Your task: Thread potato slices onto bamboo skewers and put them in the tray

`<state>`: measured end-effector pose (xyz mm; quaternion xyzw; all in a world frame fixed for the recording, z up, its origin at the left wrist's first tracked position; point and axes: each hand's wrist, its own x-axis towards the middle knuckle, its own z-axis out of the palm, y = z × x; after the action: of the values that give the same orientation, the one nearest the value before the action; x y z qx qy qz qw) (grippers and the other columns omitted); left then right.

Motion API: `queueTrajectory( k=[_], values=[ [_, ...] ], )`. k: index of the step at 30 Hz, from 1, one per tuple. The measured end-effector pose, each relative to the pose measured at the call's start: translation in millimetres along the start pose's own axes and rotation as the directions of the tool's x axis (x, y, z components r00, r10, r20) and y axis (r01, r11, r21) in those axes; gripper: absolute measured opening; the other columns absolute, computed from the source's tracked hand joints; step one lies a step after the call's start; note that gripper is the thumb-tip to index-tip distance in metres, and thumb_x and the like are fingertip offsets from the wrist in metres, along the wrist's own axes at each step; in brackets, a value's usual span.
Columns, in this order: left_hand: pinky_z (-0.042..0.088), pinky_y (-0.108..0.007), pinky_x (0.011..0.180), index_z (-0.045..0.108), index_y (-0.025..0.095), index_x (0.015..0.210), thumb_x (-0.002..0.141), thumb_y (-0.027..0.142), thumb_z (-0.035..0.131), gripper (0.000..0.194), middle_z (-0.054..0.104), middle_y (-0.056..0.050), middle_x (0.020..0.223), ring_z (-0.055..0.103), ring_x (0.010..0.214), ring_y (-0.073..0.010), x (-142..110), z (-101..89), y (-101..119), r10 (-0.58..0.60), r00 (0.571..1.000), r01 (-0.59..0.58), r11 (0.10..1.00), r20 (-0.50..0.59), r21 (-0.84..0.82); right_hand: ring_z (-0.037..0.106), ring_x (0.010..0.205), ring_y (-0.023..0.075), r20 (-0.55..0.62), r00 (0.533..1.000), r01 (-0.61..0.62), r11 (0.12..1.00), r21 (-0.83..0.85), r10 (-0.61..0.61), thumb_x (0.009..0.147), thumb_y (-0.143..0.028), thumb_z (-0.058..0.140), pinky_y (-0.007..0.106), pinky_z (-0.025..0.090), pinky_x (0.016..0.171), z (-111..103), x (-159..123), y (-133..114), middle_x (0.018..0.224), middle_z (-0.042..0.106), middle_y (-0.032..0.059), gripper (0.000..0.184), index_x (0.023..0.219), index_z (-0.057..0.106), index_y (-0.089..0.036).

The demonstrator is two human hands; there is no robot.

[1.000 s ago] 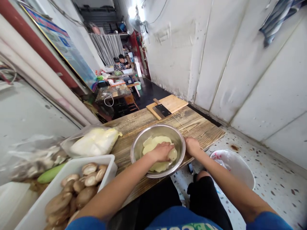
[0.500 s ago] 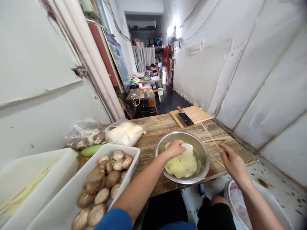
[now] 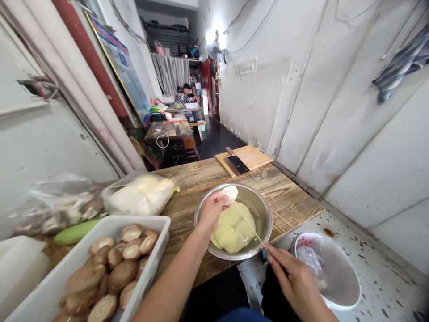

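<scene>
My left hand [image 3: 212,209] is closed on a pale slice [image 3: 229,193], held up over the steel bowl [image 3: 264,210]. More yellowish slices [image 3: 233,230] lie in water inside the bowl. Low at the right, my right hand [image 3: 290,278] pinches the near end of a thin bamboo skewer [image 3: 248,222], whose tip points up at the held slice. The bowl stands on a wooden table [image 3: 187,192] in front of me.
A white tub of brown mushrooms [image 3: 110,264] sits at the left, behind it plastic bags of vegetables [image 3: 140,194] and a green gourd [image 3: 73,232]. A cutting board with a cleaver [image 3: 237,164] lies at the far end, loose skewers [image 3: 264,190] nearby. A white bucket [image 3: 330,268] stands on the floor. People sit far down the corridor.
My left hand lifted a slice out of the bowl. My right hand left the bowl's rim, picked a skewer off the table and now aims it at the slice.
</scene>
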<state>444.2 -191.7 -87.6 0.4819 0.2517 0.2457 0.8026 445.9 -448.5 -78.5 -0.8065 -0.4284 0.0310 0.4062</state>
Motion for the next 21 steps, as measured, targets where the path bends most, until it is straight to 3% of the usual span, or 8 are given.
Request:
queueTrajectory(
  k=[5, 14, 18, 21],
  values=[
    [0.049, -0.026, 0.066, 0.072, 0.015, 0.087, 0.056, 0.032, 0.079, 0.037, 0.070, -0.007, 0.086, 0.061, 0.073, -0.0151, 1.4, -3.5, -2.9, 0.069, 0.997, -0.068, 0.995, -0.016, 0.077, 0.071, 0.084, 0.0225, 0.109, 0.993, -0.052, 0.998, 0.034, 0.048, 0.094, -0.029, 0.039, 0.030, 0.056, 0.077, 8.2, 5.5, -1.7, 0.092, 0.075, 0.0072, 0.036, 0.120, 0.063, -0.020],
    [0.046, -0.024, 0.065, 0.072, 0.015, 0.086, 0.060, 0.037, 0.076, 0.035, 0.070, -0.006, 0.080, 0.060, 0.069, -0.0144, 0.9, -4.6, -5.3, 0.132, 0.991, -0.131, 0.977, 0.004, 0.171, 0.069, 0.093, 0.0226, 0.104, 0.992, -0.085, 0.994, 0.068, 0.078, 0.094, -0.027, 0.040, 0.031, 0.054, 0.083, 11.6, 9.5, -7.2, 0.103, 0.073, 0.0077, 0.035, 0.117, 0.064, -0.019],
    [0.044, -0.021, 0.060, 0.071, 0.015, 0.087, 0.056, 0.037, 0.079, 0.039, 0.070, -0.006, 0.083, 0.059, 0.069, -0.0124, 2.3, -6.5, -3.6, 0.064, 0.998, -0.063, 0.994, -0.012, 0.095, 0.070, 0.090, 0.0229, 0.097, 0.992, -0.085, 0.994, 0.064, 0.079, 0.095, -0.030, 0.039, 0.031, 0.054, 0.083, 10.7, 10.5, -6.7, 0.098, 0.074, 0.0072, 0.035, 0.114, 0.066, -0.020],
    [0.034, -0.015, 0.046, 0.070, 0.014, 0.084, 0.051, 0.033, 0.082, 0.040, 0.068, -0.004, 0.074, 0.052, 0.056, -0.0064, 5.8, -10.9, -2.3, -0.048, 0.999, 0.049, 0.998, -0.025, 0.031, 0.070, 0.088, 0.0232, 0.081, 0.993, -0.088, 0.994, 0.063, 0.083, 0.094, -0.032, 0.040, 0.031, 0.055, 0.083, 10.9, 11.3, -5.1, 0.095, 0.074, 0.0078, 0.035, 0.113, 0.066, -0.019]
  ],
)
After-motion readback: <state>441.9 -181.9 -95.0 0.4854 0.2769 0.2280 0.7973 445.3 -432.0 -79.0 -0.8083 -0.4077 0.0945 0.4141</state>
